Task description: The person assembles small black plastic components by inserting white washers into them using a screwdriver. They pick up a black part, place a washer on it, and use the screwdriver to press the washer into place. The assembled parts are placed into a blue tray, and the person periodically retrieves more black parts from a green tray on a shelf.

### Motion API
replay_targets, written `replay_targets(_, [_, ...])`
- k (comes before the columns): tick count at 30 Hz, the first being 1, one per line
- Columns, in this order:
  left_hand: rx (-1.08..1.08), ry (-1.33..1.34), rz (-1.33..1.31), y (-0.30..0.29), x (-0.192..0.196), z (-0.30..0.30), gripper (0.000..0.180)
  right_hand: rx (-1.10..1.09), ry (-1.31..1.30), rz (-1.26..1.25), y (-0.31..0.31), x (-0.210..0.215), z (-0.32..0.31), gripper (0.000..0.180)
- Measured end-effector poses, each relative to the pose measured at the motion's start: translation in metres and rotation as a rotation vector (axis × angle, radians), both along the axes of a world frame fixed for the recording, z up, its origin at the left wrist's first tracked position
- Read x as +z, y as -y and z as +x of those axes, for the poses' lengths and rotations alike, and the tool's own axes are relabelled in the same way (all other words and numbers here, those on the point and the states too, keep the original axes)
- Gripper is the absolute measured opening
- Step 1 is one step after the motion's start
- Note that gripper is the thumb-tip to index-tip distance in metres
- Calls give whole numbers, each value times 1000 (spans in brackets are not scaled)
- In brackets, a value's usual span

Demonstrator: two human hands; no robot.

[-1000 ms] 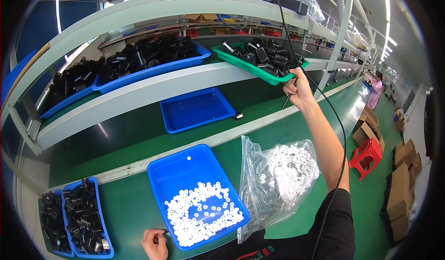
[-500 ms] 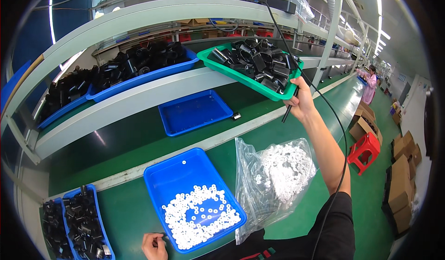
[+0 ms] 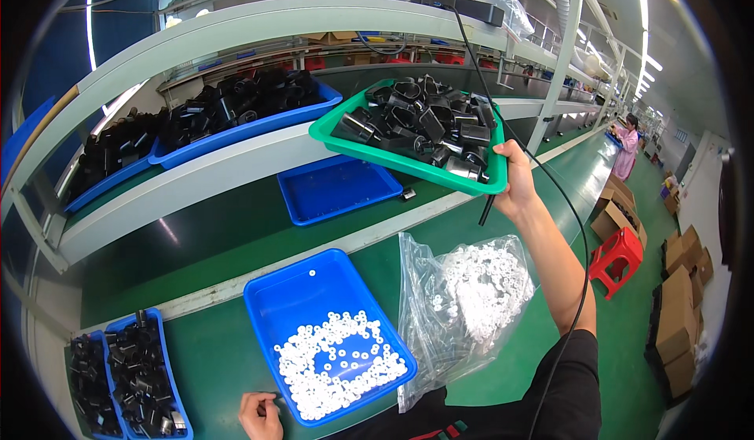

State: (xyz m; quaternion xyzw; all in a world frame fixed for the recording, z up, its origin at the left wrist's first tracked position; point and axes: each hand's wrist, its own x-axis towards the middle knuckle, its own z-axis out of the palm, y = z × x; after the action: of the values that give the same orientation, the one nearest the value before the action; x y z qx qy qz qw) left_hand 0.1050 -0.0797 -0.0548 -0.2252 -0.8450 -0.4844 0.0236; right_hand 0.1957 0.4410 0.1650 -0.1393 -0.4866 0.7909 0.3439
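My right hand (image 3: 516, 179) grips the right end of a green tray (image 3: 369, 157), thumb on the rim and fingers beneath. The tray is held up and tilted, heaped with black, partly shiny plastic parts (image 3: 432, 122). A dark thin rod (image 3: 487, 210) sticks out below that hand. At the lower edge, my left hand (image 3: 260, 416) rests with curled fingers beside a blue tray (image 3: 275, 299); a small dark thing shows at its fingertips, too little to name. White ring-shaped pieces (image 3: 330, 369) lie in that blue tray.
A clear bag (image 3: 479, 291) of white rings lies right of the blue tray. Another blue tray (image 3: 338, 193) sits under the shelf. Blue trays (image 3: 236, 142) of black parts stand on the shelf and at lower left (image 3: 169, 369). A black cable (image 3: 577, 212) hangs beside my right arm.
The green tray has come off the shelf edge, moving nearer and a little left, with my right hand lowered slightly. My left hand has stayed put.
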Motion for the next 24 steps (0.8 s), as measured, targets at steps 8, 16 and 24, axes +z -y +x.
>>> replay_targets(8, [-12,4,15,1,-1,-2,13,31,-7,-50,12,-13,-5,16])
replay_targets(16, [-16,23,7,3,-3,-1,13,141,13,-35,48,-29,0,28])
replay_targets(24, [-85,-145,201,-30,52,-6,13,187,-30,58,101,-50,16,50])
